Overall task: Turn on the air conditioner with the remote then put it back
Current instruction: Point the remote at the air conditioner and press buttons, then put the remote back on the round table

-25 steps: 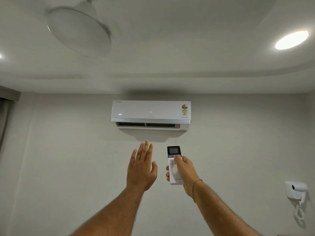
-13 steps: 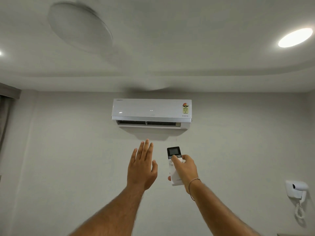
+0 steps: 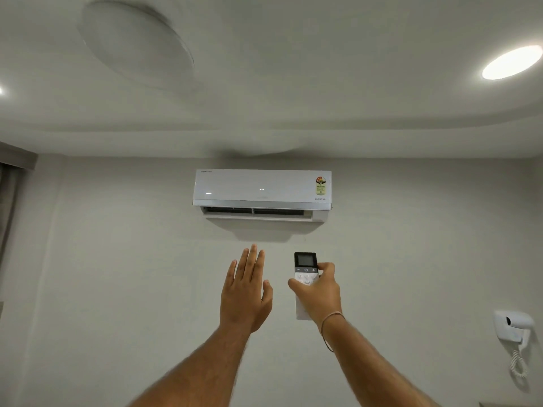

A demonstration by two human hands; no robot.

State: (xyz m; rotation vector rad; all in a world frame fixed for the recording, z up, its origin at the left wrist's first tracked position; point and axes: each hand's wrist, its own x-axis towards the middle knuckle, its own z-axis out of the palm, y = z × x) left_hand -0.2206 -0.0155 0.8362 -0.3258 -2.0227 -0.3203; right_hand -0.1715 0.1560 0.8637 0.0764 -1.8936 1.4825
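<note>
White plastic and a dark screen: remote (image 3: 305,274) standing upright at five o'clock from frame centre, screen end up, aiming toward the split air conditioner (image 3: 262,189) mounted on the wall at twelve o'clock from it. Right hand (image 3: 318,292) wrapping the remote's lower half, grip closing around the body from behind, thumb reaching across the button pad from the nine o'clock side, index finger pressing along the three o'clock edge just beside the dark band of buttons below the screen. Bottom end of the remote poking out beneath the palm. Thin thread bracelet (image 3: 330,321) circling the right wrist.

Left hand (image 3: 245,292) hovering at nine o'clock from the remote, near but apart from it, holding nothing. Grip spread flat, fingers extending upward close together, thumb angling off toward three o'clock, back of the hand facing the camera. Both forearms rising from the bottom edge, at six and five o'clock.

Air conditioner showing its lower flap hanging open, dark vent slot showing above it, energy-rating sticker (image 3: 321,185) sitting at its two o'clock corner. Ceiling fan (image 3: 136,44) blurring into a pale disc at eleven o'clock. Round recessed ceiling light (image 3: 512,62) glowing at two o'clock. Wall-mounted hair dryer (image 3: 512,326) with a coiled cord hanging at four o'clock, well apart from both hands. Curtain edge (image 3: 7,195) showing at nine o'clock against the grey wall.
</note>
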